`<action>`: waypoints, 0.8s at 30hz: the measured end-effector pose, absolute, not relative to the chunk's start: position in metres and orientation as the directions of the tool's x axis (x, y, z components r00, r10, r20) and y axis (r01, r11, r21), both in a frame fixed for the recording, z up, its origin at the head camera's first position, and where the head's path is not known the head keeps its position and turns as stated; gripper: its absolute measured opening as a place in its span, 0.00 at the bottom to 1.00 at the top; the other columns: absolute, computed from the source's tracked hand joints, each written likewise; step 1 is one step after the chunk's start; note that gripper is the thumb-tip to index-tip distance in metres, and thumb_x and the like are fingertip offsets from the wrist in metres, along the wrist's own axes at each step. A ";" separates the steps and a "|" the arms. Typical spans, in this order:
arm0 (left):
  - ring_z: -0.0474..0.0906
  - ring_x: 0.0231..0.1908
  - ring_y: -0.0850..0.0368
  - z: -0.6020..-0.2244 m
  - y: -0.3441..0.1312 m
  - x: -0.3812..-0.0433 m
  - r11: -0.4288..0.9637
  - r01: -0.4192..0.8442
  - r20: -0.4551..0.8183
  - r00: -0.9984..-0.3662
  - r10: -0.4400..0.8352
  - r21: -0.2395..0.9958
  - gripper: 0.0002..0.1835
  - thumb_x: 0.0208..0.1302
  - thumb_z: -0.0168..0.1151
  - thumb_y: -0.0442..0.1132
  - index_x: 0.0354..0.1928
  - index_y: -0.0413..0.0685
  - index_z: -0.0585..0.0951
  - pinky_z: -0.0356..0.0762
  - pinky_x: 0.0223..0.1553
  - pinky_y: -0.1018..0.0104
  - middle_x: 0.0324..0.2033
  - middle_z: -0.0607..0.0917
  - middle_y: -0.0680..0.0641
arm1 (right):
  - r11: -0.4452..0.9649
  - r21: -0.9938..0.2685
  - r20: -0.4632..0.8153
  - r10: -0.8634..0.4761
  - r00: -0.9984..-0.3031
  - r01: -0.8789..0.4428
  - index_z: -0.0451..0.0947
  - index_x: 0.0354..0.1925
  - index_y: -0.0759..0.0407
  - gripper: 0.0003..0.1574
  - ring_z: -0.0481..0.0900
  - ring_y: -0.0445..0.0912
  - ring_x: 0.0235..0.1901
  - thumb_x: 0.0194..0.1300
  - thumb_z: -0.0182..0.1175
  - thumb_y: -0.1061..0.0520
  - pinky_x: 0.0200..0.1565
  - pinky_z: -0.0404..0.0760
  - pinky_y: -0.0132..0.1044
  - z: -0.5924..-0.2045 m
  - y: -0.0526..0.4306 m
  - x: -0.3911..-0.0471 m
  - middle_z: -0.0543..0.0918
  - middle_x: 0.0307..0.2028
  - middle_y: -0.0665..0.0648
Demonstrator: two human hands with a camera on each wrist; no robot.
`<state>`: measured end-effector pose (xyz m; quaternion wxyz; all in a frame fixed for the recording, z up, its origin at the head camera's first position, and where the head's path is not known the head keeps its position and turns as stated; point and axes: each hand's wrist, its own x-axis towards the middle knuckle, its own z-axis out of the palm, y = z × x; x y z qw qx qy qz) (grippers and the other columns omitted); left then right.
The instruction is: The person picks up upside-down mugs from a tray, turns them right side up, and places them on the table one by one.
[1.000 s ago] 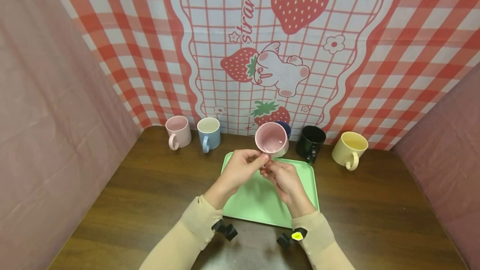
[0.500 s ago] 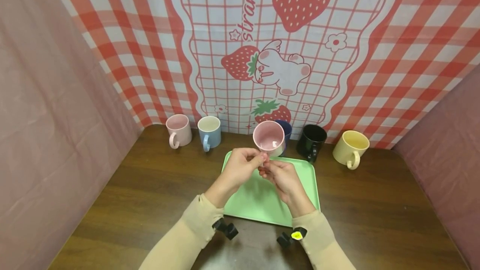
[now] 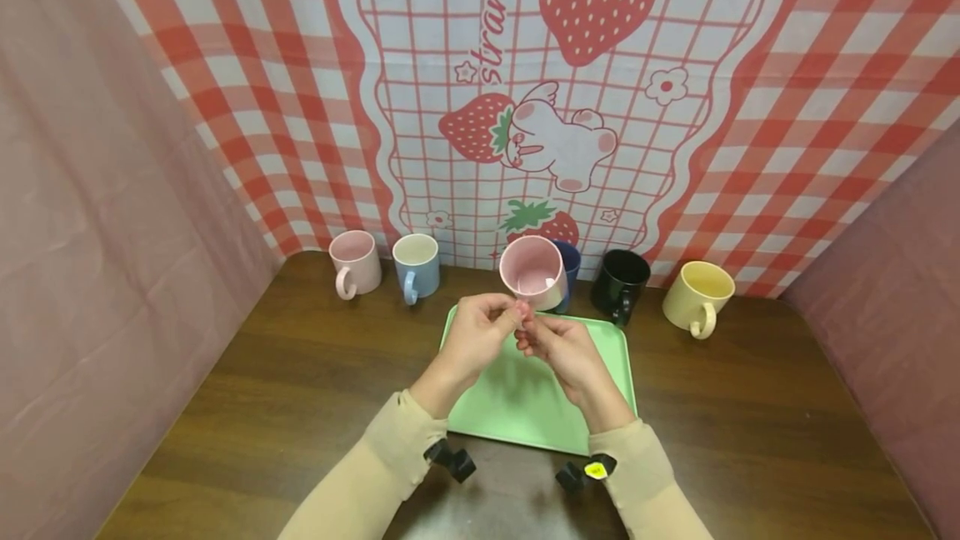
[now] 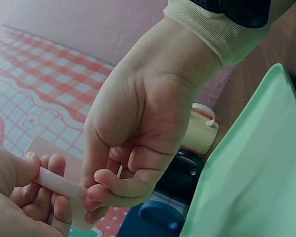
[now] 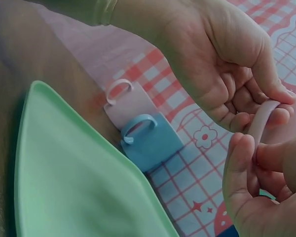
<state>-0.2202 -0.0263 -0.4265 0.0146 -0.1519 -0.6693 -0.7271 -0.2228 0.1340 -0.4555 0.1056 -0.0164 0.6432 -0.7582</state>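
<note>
Above the far edge of the tray, a pink mug (image 3: 533, 273) is held up in the head view with its mouth tilted toward me. Its handle (image 4: 59, 185) lies between both hands. My left hand (image 3: 476, 338) pinches one end of the handle with thumb and fingers. The other end is pinched by my right hand (image 3: 572, 357). In the right wrist view, the curved handle (image 5: 262, 121) runs from one hand's fingertips to the other's. Below the hands is a light green tray (image 3: 517, 407).
Along the back stand a second pink mug (image 3: 356, 265), a light blue mug (image 3: 417, 267), a black mug (image 3: 619, 284) and a yellow mug (image 3: 697, 297). A dark blue mug (image 3: 569, 269) is partly hidden behind the held one. A strawberry-print cloth (image 3: 562, 140) hangs behind them.
Both hands keep their grip on the handle. The held pink mug has shifted slightly left and up, so more of the dark blue mug shows.
</note>
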 end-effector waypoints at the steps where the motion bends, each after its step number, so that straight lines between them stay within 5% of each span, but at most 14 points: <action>1: 0.82 0.34 0.59 -0.426 -0.027 -0.220 -0.111 0.230 0.247 -0.953 0.177 0.967 0.09 0.70 0.63 0.32 0.36 0.31 0.86 0.78 0.37 0.67 0.33 0.88 0.41 | -0.133 -0.982 -0.105 -0.193 -0.976 0.132 0.78 0.51 0.78 0.17 0.83 0.42 0.31 0.76 0.55 0.62 0.37 0.83 0.30 -0.455 0.134 -0.223 0.85 0.32 0.55; 17: 0.85 0.36 0.47 -0.428 -0.044 -0.237 -0.131 0.261 0.278 -0.951 0.137 0.956 0.12 0.72 0.61 0.34 0.38 0.28 0.85 0.83 0.49 0.54 0.34 0.86 0.32 | 0.262 -0.961 0.022 -0.258 -0.966 -0.092 0.81 0.58 0.64 0.23 0.85 0.58 0.42 0.75 0.58 0.49 0.44 0.85 0.43 -0.447 0.171 -0.216 0.87 0.44 0.61; 24: 0.85 0.37 0.48 -0.435 -0.062 -0.262 -0.011 0.193 0.193 -0.979 0.058 0.981 0.12 0.73 0.60 0.34 0.40 0.29 0.85 0.82 0.50 0.54 0.33 0.87 0.38 | 0.591 -0.719 0.195 -0.332 -0.923 -0.365 0.82 0.57 0.52 0.18 0.84 0.48 0.47 0.75 0.59 0.48 0.44 0.84 0.40 -0.451 0.219 -0.203 0.86 0.50 0.52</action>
